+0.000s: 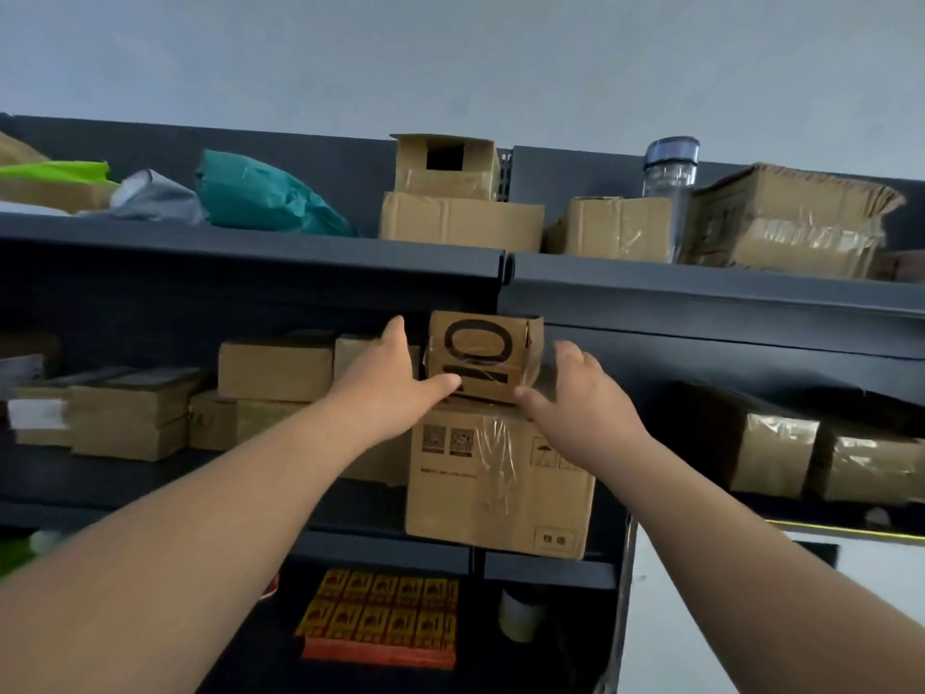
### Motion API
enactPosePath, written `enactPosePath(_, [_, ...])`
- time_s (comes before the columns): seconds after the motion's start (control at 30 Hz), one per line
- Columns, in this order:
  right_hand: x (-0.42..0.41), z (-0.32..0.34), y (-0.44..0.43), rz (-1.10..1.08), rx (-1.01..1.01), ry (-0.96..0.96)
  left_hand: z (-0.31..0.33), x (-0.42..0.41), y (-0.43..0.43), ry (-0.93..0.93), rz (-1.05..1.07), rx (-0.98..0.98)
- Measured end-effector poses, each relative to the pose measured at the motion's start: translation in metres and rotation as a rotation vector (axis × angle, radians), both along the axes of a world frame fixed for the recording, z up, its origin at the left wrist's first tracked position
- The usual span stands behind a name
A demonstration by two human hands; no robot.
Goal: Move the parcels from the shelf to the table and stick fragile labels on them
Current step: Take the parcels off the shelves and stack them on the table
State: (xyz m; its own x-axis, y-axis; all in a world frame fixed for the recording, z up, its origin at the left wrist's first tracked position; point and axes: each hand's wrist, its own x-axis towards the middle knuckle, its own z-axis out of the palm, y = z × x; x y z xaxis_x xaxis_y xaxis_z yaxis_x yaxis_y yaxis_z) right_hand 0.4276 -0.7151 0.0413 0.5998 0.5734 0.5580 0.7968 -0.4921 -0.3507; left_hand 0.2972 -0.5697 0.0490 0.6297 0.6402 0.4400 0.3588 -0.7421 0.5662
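Both grips are wide: left hand (393,378) and right hand (580,393) flank the small marked parcel (483,355) atop a larger box (500,483) on the shelf (701,293). This looks like the pickup step; next, squeeze and lift it clear.

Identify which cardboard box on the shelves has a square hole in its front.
The small box on the top shelf, stacked on a wider box. Its front shows a dark square opening; no other box does.

Plain pale grey-blue wall (450,52) above and behind. Dark metal shelving (701,288) spans the full width in several tiers. Lighting soft and even.
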Motion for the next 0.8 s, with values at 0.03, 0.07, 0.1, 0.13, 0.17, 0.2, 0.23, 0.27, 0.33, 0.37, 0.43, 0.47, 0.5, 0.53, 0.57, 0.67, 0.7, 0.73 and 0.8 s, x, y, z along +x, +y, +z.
enactPosePath(0.03, [0.01, 0.003, 0.005, 0.007, 0.005, 0.015, 0.005, 0.01, 0.004, -0.023, 0.011, -0.027])
enactPosePath(0.07, [0.02, 0.006, 0.009, 0.019, 0.011, 0.036, 0.01, 0.019, 0.009, -0.042, 0.019, -0.057])
enactPosePath(0.1, [0.029, 0.008, 0.013, 0.035, 0.018, 0.06, 0.014, 0.028, 0.013, -0.057, 0.027, -0.09])
enactPosePath(0.13, [0.037, 0.01, 0.017, 0.055, 0.025, 0.084, 0.017, 0.035, 0.017, -0.069, 0.032, -0.13])
enactPosePath(0.17, [0.045, 0.011, 0.021, 0.076, 0.032, 0.111, 0.019, 0.042, 0.021, -0.085, 0.035, -0.172])
enactPosePath(0.2, [0.051, 0.012, 0.025, 0.097, 0.038, 0.139, 0.021, 0.048, 0.024, -0.105, 0.034, -0.213])
enactPosePath(0.23, [0.056, 0.012, 0.029, 0.117, 0.044, 0.169, 0.022, 0.054, 0.027, -0.128, 0.029, -0.248])
enactPosePath(0.27, [0.06, 0.011, 0.032, 0.133, 0.048, 0.2, 0.022, 0.059, 0.028, -0.149, 0.021, -0.279])
enactPosePath(0.33, [0.066, 0.01, 0.038, 0.163, 0.047, 0.248, 0.022, 0.067, 0.03, -0.184, 0.004, -0.337])
enactPosePath(0.37, [0.067, 0.009, 0.041, 0.177, 0.041, 0.266, 0.021, 0.07, 0.03, -0.196, -0.003, -0.364])
enactPosePath(0.43, [0.069, 0.008, 0.046, 0.208, 0.027, 0.293, 0.018, 0.074, 0.03, -0.201, -0.014, -0.426])
enactPosePath(0.47, [0.068, 0.008, 0.047, 0.22, 0.022, 0.305, 0.016, 0.076, 0.03, -0.205, -0.033, -0.451])
enactPosePath(0.5, [0.067, 0.008, 0.049, 0.229, 0.023, 0.318, 0.014, 0.077, 0.029, -0.217, -0.064, -0.472])
enactPosePath(0.53, [0.065, 0.008, 0.05, 0.235, 0.032, 0.332, 0.012, 0.077, 0.029, -0.238, -0.095, -0.48])
enactPosePath(0.57, [0.063, 0.008, 0.051, 0.24, 0.052, 0.351, 0.01, 0.078, 0.029, -0.262, -0.12, -0.486])
enactPosePath(0.67, [0.054, 0.01, 0.054, 0.261, 0.141, 0.427, 0.004, 0.075, 0.03, -0.311, -0.167, -0.491])
enactPosePath(0.7, [0.051, 0.011, 0.055, 0.264, 0.169, 0.444, 0.003, 0.074, 0.032, -0.319, -0.182, -0.49])
enactPosePath(0.73, [0.047, 0.011, 0.056, 0.262, 0.197, 0.461, 0.002, 0.071, 0.033, -0.327, -0.198, -0.487])
enactPosePath(0.8, [0.038, 0.012, 0.062, 0.25, 0.258, 0.494, 0.002, 0.063, 0.037, -0.347, -0.237, -0.483])
